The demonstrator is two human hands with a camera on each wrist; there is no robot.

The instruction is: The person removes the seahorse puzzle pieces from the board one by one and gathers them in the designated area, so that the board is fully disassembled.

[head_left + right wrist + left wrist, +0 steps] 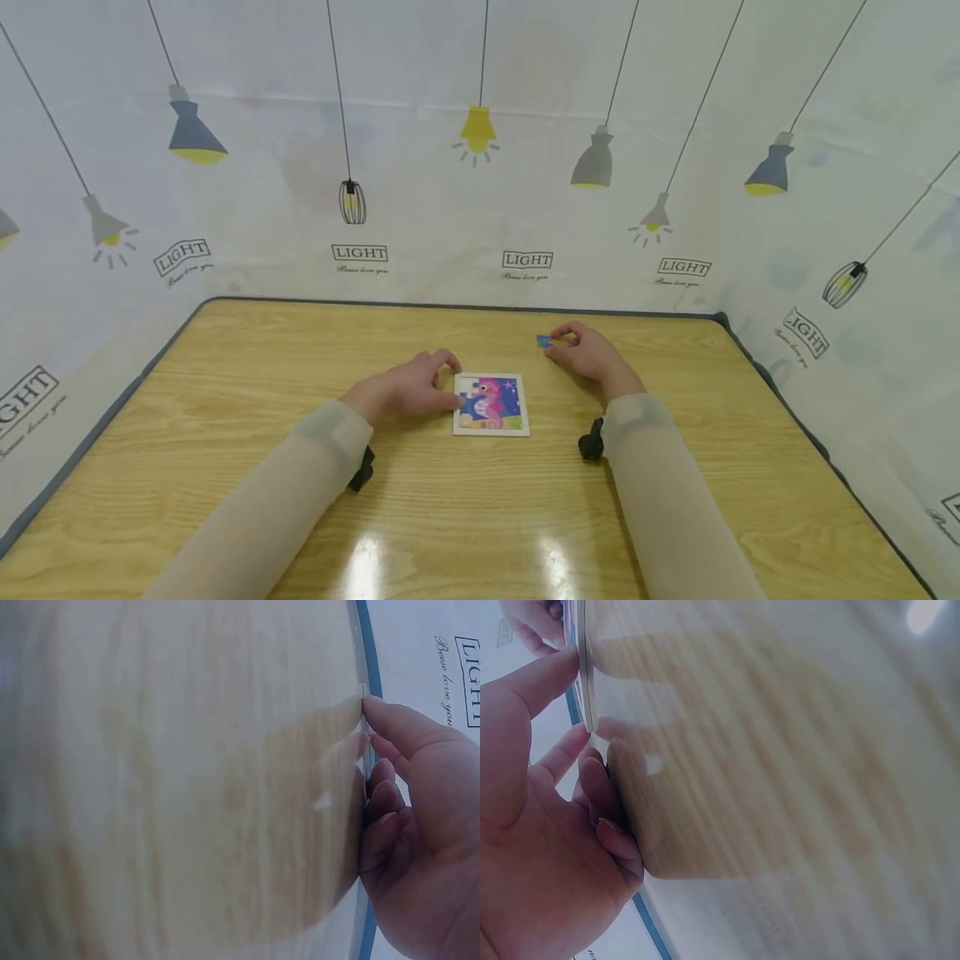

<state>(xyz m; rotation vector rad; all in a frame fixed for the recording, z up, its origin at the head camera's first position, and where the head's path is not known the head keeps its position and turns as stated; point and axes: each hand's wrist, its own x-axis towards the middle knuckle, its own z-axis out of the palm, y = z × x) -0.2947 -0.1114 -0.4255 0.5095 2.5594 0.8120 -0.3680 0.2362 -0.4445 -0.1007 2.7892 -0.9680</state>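
Note:
A square jigsaw puzzle board (491, 432) with a pale frame lies flat on the table, showing a pink seahorse on blue. Its upper left part shows a pale, unfilled patch. My left hand (412, 385) holds the board at its left side, thumb on the left edge and index finger at the far left corner. In the left wrist view the board (586, 682) appears edge-on beside the thumb. Beyond the board to the right, my right hand (588, 350) pinches a small blue puzzle piece (543, 341) between thumb and index finger, close over the tabletop.
The wooden table (450, 517) is glossy and has a dark edge strip. A pale wall covering (420, 100) printed with lamps rises behind it and at both sides. Each wrist wears a black device, such as the one (592, 442) at the right.

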